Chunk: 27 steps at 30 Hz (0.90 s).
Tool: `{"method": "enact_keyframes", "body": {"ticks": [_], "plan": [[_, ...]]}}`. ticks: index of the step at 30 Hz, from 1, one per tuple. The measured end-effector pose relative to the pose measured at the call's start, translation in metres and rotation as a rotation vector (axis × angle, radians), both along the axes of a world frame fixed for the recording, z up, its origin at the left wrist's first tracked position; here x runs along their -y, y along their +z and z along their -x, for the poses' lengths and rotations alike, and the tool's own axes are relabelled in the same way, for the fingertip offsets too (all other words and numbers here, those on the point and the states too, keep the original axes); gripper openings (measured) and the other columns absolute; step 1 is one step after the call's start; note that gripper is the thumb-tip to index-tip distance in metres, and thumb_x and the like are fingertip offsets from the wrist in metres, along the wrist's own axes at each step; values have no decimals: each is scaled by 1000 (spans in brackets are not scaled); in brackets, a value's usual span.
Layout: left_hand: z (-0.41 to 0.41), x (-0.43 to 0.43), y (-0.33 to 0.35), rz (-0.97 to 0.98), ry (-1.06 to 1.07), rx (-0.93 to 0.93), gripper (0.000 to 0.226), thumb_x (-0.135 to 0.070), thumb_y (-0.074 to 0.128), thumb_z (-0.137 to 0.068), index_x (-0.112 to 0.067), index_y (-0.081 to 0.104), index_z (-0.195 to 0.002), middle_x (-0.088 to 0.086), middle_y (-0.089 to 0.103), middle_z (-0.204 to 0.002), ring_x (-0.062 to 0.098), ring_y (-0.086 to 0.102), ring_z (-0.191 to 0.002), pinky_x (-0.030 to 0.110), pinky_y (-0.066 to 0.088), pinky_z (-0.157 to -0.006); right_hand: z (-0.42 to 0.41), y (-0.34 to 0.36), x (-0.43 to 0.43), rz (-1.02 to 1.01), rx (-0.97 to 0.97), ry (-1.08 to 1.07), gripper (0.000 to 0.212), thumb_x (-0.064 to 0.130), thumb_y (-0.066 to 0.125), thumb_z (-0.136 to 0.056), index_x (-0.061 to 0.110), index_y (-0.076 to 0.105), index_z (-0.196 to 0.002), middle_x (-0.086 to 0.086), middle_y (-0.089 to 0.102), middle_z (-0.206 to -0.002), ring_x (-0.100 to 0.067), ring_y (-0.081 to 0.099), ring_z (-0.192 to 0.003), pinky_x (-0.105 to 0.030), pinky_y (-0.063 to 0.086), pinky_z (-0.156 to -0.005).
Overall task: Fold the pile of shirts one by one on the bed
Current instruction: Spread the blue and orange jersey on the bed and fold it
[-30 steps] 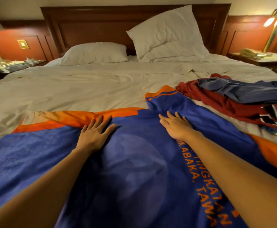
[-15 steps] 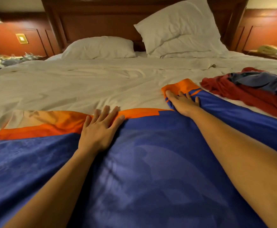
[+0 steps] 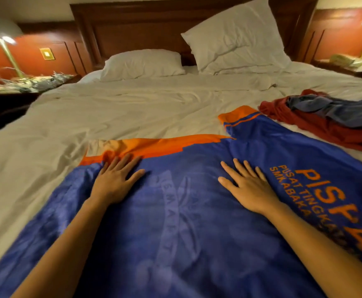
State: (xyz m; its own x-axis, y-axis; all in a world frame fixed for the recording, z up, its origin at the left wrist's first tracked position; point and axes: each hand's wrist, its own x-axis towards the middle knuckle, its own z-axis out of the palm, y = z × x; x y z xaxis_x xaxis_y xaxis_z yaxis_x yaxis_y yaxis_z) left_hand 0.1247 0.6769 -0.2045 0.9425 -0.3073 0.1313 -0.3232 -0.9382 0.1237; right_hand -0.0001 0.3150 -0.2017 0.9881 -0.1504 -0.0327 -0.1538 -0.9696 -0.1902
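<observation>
While both palms lie flat on the blue and orange shirt, no fold has gone in yet, by the look of it. The shirt is spread lettering-up over the near half of the bed, with its orange edge strip running across at twelve o'clock.

The left hand presses down at about ten o'clock on the shirt, just short of that orange strip, with the fingers straight and slightly fanned. The right hand rests at about two o'clock, fingers straight and apart, just beside the orange letters. Neither hand grips any cloth.

One sleeve pokes out toward one o'clock, flat on the sheet and not tucked in. I'd call this the smoothing stage: the shirt is laid out and flattened, and the sleeves and sides are not yet brought over.

Now look to two o'clock of the view. There's the pile, a red garment with a greyish-blue one on top, crumpled, just beside the sleeve's cuff with a strip of sheet between.

No folded shirt shows anywhere on the bed, so the task reads as early: one shirt under the hands, and at least two more to go.

Up at twelve, a flat pillow and a propped pillow sit against the headboard.
</observation>
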Motion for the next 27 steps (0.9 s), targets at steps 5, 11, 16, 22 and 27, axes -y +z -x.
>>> {"method": "enact_keyframes", "body": {"ticks": [5, 11, 16, 22, 27], "plan": [[77, -48, 3, 3, 100, -73, 93, -87, -3, -72, -48, 14, -155, -6, 12, -167, 20, 8, -154, 43, 3, -124, 61, 1, -24, 61, 42, -70, 66, 69, 18, -97, 43, 7, -157, -1, 5, -167, -25, 4, -154, -43, 3, -123], [185, -4, 9, 151, 46, -168, 95, -83, 1, -69, -47, 21, -154, -6, 9, -167, 22, 4, -154, 48, 1, -122, 157, 11, -42, 8, 44, -60, 75, 75, 12, -92, 38, 16, -157, -4, 8, -167, -25, 8, -153, -41, 4, -122], [261, 28, 14, 213, -145, -261, 103, -100, -9, -57, -57, 13, -148, -16, 7, -165, 17, 0, -154, 46, -3, -122, 231, 16, -30, -28, -54, 6, 135, 90, -36, -43, 37, 11, -158, -1, 3, -167, -23, 3, -154, -40, 3, -122], [325, 24, 32, 366, -295, -440, 85, -101, 20, -64, -65, 26, -142, -31, 12, -159, 0, -2, -151, 40, -6, -124, 312, 28, -1, -117, -137, 71, 136, 100, -26, -38, 43, 10, -156, 14, -1, -165, -10, -5, -153, -33, 0, -122], [356, 5, 43, 511, -395, -538, 68, -76, 61, -75, -56, 48, -138, -36, 29, -153, -7, 8, -148, 43, -5, -124, 357, 28, 8, -216, 1, 110, 123, 103, -5, -55, 38, 30, -153, 18, 17, -162, -2, 9, -151, -28, 8, -122]]}}
